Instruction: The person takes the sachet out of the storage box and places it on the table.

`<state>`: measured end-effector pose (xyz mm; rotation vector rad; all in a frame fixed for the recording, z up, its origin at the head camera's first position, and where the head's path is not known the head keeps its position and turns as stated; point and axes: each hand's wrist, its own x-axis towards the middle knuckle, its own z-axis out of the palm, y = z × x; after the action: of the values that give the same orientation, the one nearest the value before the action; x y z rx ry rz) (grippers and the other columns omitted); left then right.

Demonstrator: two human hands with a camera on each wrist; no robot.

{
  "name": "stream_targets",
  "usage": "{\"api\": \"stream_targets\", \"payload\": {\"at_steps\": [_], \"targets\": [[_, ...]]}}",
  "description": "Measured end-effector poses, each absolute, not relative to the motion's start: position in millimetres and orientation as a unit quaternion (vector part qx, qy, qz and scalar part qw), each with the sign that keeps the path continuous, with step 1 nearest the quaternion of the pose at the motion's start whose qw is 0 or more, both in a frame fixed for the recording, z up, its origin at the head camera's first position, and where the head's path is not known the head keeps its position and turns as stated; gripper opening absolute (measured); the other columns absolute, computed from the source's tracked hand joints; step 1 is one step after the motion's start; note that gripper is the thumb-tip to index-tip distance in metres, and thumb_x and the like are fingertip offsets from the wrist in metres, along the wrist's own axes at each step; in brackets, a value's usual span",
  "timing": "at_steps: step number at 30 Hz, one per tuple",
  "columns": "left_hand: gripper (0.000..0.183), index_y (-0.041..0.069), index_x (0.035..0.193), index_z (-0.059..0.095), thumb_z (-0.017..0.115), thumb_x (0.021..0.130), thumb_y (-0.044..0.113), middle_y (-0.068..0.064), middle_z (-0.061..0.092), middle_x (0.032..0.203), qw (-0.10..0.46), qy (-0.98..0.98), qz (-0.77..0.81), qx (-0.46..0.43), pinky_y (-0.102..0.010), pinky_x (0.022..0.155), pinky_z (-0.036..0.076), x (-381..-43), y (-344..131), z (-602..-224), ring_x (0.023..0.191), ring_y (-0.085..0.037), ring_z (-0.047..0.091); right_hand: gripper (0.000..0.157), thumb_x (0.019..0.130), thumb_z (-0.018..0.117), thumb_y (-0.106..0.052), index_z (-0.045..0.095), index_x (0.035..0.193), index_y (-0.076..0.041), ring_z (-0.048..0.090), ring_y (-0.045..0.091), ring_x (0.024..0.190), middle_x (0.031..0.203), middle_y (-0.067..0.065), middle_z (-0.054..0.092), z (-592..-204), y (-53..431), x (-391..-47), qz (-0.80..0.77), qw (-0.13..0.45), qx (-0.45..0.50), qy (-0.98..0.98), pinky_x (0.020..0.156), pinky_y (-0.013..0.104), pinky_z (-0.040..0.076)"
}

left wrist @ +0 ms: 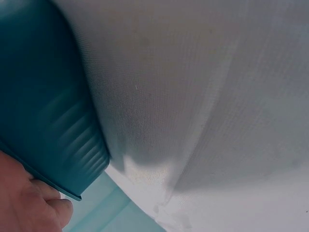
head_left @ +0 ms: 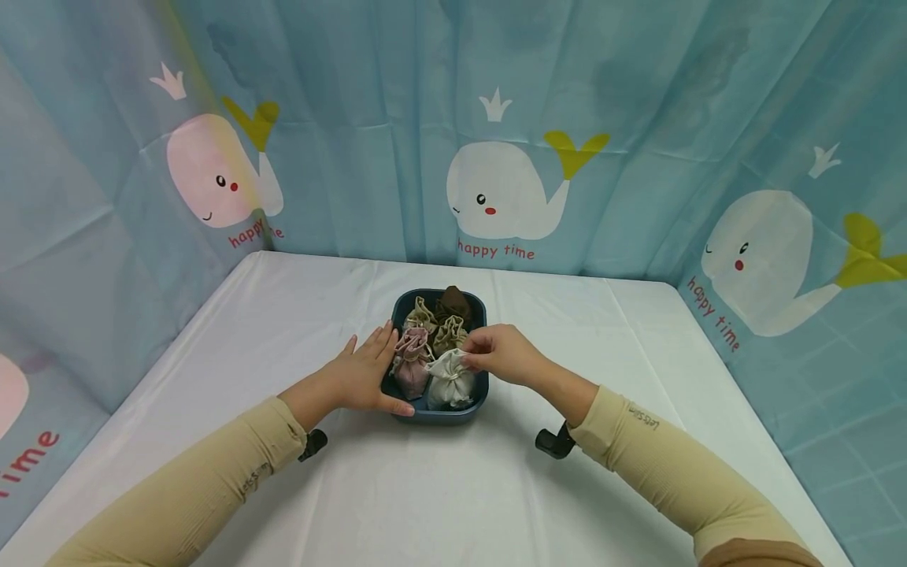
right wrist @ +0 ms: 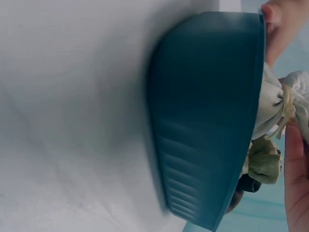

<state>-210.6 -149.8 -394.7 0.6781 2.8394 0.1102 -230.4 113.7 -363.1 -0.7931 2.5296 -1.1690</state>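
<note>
Head view, pouches crowding bin, curtain behind

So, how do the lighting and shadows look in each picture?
Head view: bright, a yellowish streak on the blue whale-print fabric curtain; left wrist view: dim, the white cloth looking grey; right wrist view: soft-edged shadow beside the ribbed blue plastic bin.

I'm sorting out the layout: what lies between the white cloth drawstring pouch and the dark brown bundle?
In the head view, an olive-tan cloth drawstring pouch lies between the white pouch and the brown bundle.
</note>
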Motion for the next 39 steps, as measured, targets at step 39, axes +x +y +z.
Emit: {"api": "stream_targets", "payload": {"at_steps": [39], "targets": [[0.129,0.0,0.146,0.005,0.046,0.059,0.086,-0.017,-0.005,0.152,0.109,0.966,0.042,0.232,-0.061,0.104,0.006,-209,-149,-392,0.139,-0.032,0.001,0.01,0.084,0.067,-0.015,0.069,0.083,-0.006,0.065,0.02,0.074,0.079,0.007,0.067,-306,143,-231,-0.476,0.04,-0.209,0.853,0.072,0.032,0.052]]}}
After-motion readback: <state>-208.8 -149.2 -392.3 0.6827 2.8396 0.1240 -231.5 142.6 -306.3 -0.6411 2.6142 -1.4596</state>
